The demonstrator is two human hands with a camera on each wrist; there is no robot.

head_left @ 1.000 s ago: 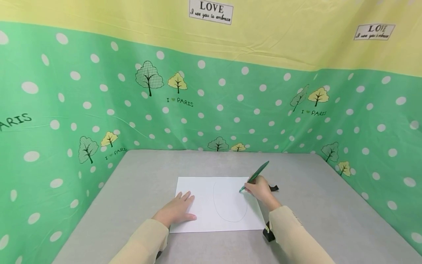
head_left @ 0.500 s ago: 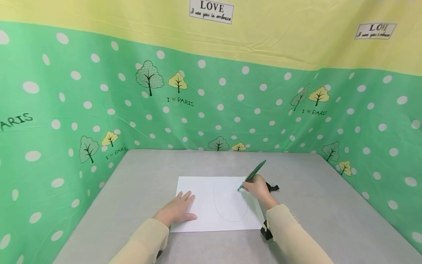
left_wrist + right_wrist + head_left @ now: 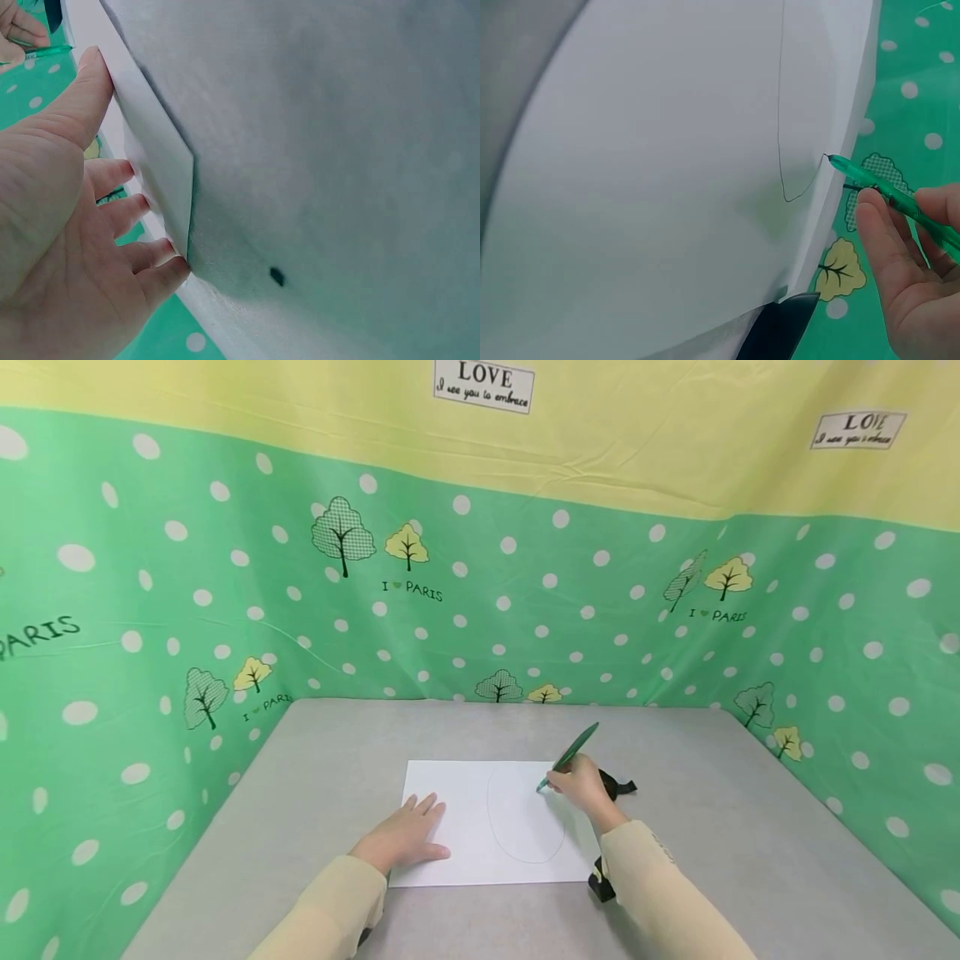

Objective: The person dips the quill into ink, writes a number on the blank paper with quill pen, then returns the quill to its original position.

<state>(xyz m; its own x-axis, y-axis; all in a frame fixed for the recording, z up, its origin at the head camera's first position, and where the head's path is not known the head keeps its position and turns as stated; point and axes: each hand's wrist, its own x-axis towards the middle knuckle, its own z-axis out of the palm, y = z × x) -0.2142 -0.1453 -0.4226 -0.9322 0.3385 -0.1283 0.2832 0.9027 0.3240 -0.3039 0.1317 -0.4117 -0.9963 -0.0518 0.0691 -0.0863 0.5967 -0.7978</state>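
A white sheet of paper (image 3: 465, 856) lies flat on the table. In the head view my left hand (image 3: 405, 835) rests on its left part with the fingers spread. The left wrist view shows this hand (image 3: 67, 210) along the edge of the paper (image 3: 161, 142). Over the upper right part of the sheet, my right hand (image 3: 587, 787) pinches a green pen (image 3: 577, 745). A thin curved line (image 3: 525, 862), round at the bottom, is drawn on the right half. In the right wrist view, the line ends at the tip of the pen (image 3: 866, 178).
The grey table (image 3: 337, 739) extends around the sheet. A green and yellow curtain (image 3: 450, 635) printed with dots and trees hangs behind it and at both sides. Black straps (image 3: 602, 883) show by my right wrist. A small dark spot (image 3: 277, 276) shows in the left wrist view.
My right hand and the pen have shifted a little to the left and slightly up across the paper. The left hand stays in place on the sheet.
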